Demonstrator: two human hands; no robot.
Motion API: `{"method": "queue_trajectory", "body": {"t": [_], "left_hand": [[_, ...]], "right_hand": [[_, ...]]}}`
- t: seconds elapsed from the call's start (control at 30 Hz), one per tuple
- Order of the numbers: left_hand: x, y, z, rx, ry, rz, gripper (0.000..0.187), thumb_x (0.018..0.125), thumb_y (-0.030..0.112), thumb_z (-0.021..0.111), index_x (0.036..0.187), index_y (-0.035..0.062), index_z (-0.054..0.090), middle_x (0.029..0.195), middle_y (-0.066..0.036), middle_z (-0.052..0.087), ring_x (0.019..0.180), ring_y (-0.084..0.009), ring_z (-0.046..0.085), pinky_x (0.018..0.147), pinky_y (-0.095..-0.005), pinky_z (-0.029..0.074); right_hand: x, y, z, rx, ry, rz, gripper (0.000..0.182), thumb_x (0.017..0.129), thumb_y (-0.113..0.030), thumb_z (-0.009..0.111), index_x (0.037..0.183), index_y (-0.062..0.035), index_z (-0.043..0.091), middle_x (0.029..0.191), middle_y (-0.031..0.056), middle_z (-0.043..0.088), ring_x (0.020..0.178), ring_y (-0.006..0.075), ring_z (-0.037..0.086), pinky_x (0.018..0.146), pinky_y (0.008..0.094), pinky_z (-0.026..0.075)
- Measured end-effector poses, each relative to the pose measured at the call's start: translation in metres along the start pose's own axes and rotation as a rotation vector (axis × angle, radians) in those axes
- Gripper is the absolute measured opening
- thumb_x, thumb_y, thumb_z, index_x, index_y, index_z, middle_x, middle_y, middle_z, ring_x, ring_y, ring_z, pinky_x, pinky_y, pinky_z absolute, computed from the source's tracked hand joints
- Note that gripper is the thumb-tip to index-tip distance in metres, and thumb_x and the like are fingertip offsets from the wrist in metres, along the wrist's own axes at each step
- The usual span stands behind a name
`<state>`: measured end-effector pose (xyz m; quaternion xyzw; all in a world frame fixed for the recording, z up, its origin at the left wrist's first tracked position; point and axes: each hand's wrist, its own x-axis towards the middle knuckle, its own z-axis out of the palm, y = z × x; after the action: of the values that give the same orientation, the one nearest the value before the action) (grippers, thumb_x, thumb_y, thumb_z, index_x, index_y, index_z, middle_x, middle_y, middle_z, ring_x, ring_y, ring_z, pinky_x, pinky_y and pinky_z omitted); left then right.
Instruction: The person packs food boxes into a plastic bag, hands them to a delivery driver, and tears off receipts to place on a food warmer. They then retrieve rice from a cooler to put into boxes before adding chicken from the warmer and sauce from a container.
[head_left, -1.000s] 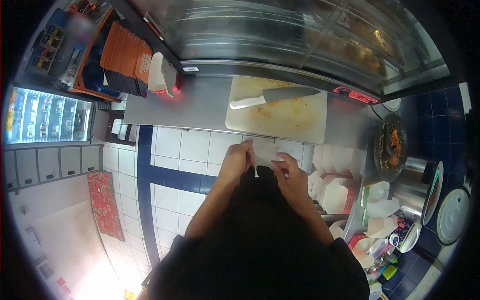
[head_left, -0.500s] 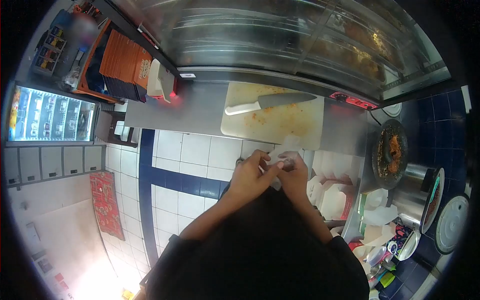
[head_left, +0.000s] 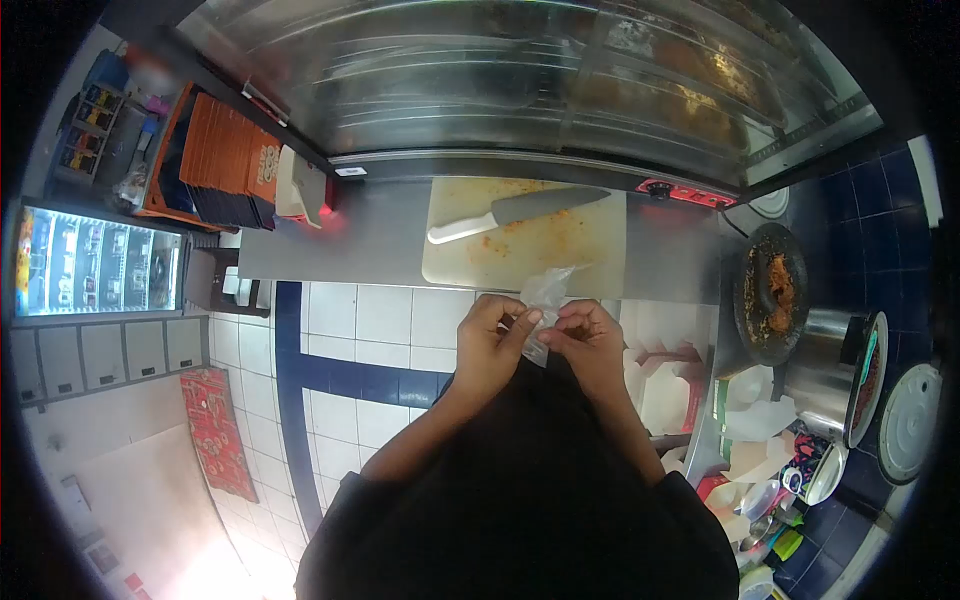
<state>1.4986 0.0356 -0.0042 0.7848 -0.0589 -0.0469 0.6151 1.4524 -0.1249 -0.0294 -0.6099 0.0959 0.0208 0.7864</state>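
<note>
A small clear plastic bag (head_left: 545,290) hangs between my two hands, in front of the counter's near edge. My left hand (head_left: 492,338) pinches it between thumb and fingers. On its other side my right hand (head_left: 588,335) grips the plastic with thumb and fingertips. The bag's upper part sticks up over the edge of the cutting board (head_left: 470,265), and its lower end shows below my fingers. On that stained board lies a large knife (head_left: 550,207) with a white handle, its blade pointing right.
Behind the board stands a glass display case (head_left: 450,80) with a red control panel (head_left: 685,194). To the right are a stone mortar (head_left: 770,300) with orange-red paste, a steel pot (head_left: 825,370) and paper boxes (head_left: 668,395). Stacked orange cartons (head_left: 225,150) stand at the left.
My hands have moved slightly apart, so more of the plastic bag shows between them. The view has shifted a little, with the board now further left.
</note>
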Motion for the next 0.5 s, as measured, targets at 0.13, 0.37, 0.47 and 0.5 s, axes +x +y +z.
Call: {"method": "queue_trajectory", "body": {"t": [0.13, 0.37, 0.47, 0.5], "left_hand": [[0.002, 0.008, 0.001, 0.107, -0.041, 0.088, 0.017, 0.084, 0.013, 0.078, 0.085, 0.0003, 0.067, 0.08, -0.009, 0.062, 0.067, -0.0164, 0.062, 0.06, -0.0276, 0.05], [0.004, 0.015, 0.002, 0.194, -0.143, 0.227, 0.019, 0.081, 0.013, 0.08, 0.088, 0.0014, 0.067, 0.076, -0.008, 0.061, 0.065, -0.0146, 0.061, 0.058, -0.0272, 0.051], [0.0, 0.018, 0.005, 0.109, 0.003, 0.132, 0.023, 0.082, 0.014, 0.081, 0.09, 0.0013, 0.064, 0.073, -0.006, 0.06, 0.064, -0.0115, 0.06, 0.057, -0.0264, 0.049], [-0.002, 0.012, 0.004, 0.068, -0.016, 0.1, 0.024, 0.082, 0.014, 0.08, 0.09, 0.0013, 0.062, 0.072, -0.006, 0.06, 0.063, -0.0103, 0.059, 0.056, -0.0263, 0.049]], "right_hand": [[0.0, -0.011, -0.001, -0.176, -0.042, 0.07, 0.013, 0.093, -0.004, 0.066, 0.104, 0.0007, 0.062, 0.093, 0.0062, 0.068, 0.084, 0.009, 0.061, 0.073, 0.0221, 0.048], [0.002, -0.021, 0.008, 0.156, 0.167, -0.084, 0.015, 0.094, -0.004, 0.065, 0.106, 0.0014, 0.058, 0.095, 0.0083, 0.067, 0.092, 0.0117, 0.064, 0.08, 0.0238, 0.051], [0.001, -0.022, 0.004, 0.21, 0.239, -0.076, 0.017, 0.091, -0.001, 0.068, 0.103, -0.0001, 0.056, 0.089, 0.0071, 0.067, 0.085, 0.0115, 0.065, 0.077, 0.0258, 0.053], [0.001, -0.017, -0.001, 0.147, 0.238, -0.078, 0.018, 0.089, 0.0, 0.069, 0.101, -0.0011, 0.056, 0.085, 0.006, 0.067, 0.079, 0.0107, 0.064, 0.073, 0.0251, 0.053]]}}
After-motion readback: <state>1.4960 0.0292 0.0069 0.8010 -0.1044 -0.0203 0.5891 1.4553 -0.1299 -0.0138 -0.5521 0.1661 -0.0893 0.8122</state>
